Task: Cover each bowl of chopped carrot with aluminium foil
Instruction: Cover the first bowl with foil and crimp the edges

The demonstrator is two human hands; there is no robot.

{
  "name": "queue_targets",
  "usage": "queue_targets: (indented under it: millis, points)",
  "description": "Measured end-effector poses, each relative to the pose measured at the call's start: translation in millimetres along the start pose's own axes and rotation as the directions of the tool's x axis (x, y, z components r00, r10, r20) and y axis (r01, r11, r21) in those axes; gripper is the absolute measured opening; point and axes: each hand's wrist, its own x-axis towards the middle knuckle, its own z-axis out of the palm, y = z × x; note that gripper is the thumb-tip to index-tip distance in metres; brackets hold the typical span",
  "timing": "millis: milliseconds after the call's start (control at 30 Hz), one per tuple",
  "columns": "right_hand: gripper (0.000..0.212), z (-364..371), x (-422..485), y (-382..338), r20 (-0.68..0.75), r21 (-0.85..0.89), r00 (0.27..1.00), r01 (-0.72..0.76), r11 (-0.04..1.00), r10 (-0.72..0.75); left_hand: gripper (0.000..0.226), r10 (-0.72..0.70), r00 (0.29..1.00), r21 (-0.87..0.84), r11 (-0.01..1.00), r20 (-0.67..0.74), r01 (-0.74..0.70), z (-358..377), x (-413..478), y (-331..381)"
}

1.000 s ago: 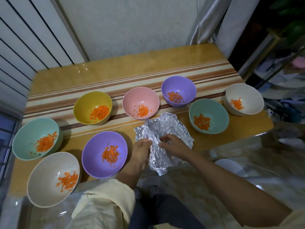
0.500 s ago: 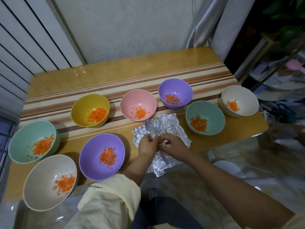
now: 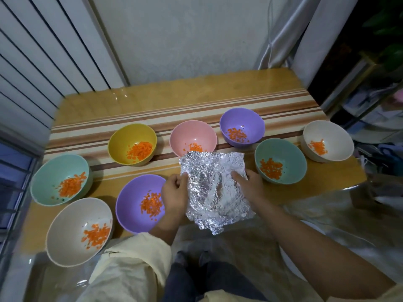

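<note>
Foil (image 3: 213, 188) now spread wider.
Left hand (image 3: 174, 192) pinches one edge, right hand (image 3: 250, 186) grips the other, flattening it for a bowl (image 3: 130, 199).

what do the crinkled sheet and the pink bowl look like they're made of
The sheet: thin aluminium foil, shiny silver, judging by its sharp creases and glints. The pink bowl: probably plastic or melamine, smooth matte pastel with even colour; ceramic cannot be ruled out.

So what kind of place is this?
Probably a home: a striped table against a plain wall, a curtain in the corner, and a cluttered shelf on the right.
</note>
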Motion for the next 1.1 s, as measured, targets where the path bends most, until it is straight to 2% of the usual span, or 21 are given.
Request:
queue_targets:
  millis: [67,133,233,300,367,433,467,533,567,600,733,833,933,1000,1100]
  points:
    - [0.039,10.1,-4.1,-4.4,0.021,-0.01,0.995,0.094,0.995,-0.094,0.04,0.059,0.996,0.113,0.992,-0.072,-0.05,-16.8,-0.6,-2.6]
    - [0.019,25.1,-11.1,-13.1,0.049,-0.068,0.975,0.218,0.974,-0.215,0.045,0.046,0.99,0.193,0.981,-0.135,-0.019,-35.3,-3.8,-5.3]
    - [0.02,52.6,-24.3,-26.9,0.162,-0.072,0.938,0.321,0.944,-0.307,0.053,0.04,0.976,0.215,0.977,-0.214,0.007,-64.9,-10.4,-15.0]
    - [0.018,73.2,-31.1,-33.4,0.234,-0.061,0.915,0.35,0.935,-0.328,0.056,0.011,0.947,0.247,0.966,-0.322,0.073,-90.9,-14.7,-28.2]
    - [0.02,93.5,-38.1,-39.0,0.269,-0.025,0.908,0.339,0.94,-0.321,0.052,0.024,0.894,0.287,0.95,-0.447,0.118,-121.4,-19.7,-42.4]
    - [0.027,113.7,-46.8,-44.7,0.316,-0.007,0.898,0.325,0.946,-0.306,0.031,0.048,0.818,0.328,0.928,-0.574,0.176,-153.6,-24.3,-55.1]
    - [0.032,123.3,-52.5,-47.4,0.344,-0.019,0.893,0.314,0.949,-0.289,0.024,0.007,0.769,0.333,0.904,-0.639,0.268,-169.2,-26.6,-61.4]
    - [0.031,143.3,-63.2,-50.1,0.392,-0.01,0.879,0.298,0.955,-0.27,0.04,-0.16,0.665,0.24,0.85,-0.73,0.468,-196.7,-30.9,-75.1]
    - [0.033,152.6,-68.6,-51.5,0.405,-0.006,0.875,0.295,0.956,-0.267,0.05,-0.259,0.628,0.148,0.842,-0.734,0.52,-208.2,-35.1,-77.6]
    - [0.039,161.9,-72.8,-52.0,0.408,-0.016,0.872,0.301,0.953,-0.269,0.057,-0.339,0.621,0.064,0.844,-0.706,0.533,-218.2,-37.1,-86.0]
    - [0.043,196.2,-87.8,-57.0,0.432,-0.096,0.873,0.296,0.95,-0.228,0.07,-0.564,0.704,-0.146,0.814,-0.432,0.562,-245.6,-26.0,-138.5]
    - [0.031,225.6,-94.3,-65.4,0.473,-0.093,0.862,0.257,0.962,-0.184,0.069,-0.607,0.711,-0.152,0.788,-0.355,0.597,-262.3,-11.8,-150.1]
    - [0.032,257.1,-98.3,-75.7,0.482,-0.045,0.861,0.206,0.977,-0.159,0.045,-0.559,0.735,-0.069,0.811,-0.384,0.581,-288.4,3.7,-130.4]
    - [0.027,276.7,-99.5,-82.3,0.485,-0.021,0.864,0.168,0.986,-0.137,0.037,-0.522,0.784,-0.078,0.845,-0.337,0.529,-305.4,23.0,-131.4]
    - [0.02,305.0,-99.2,-88.5,0.479,0.003,0.873,0.099,0.995,-0.089,0.04,-0.49,0.84,-0.164,0.871,-0.234,0.463,-328.2,59.2,-140.5]
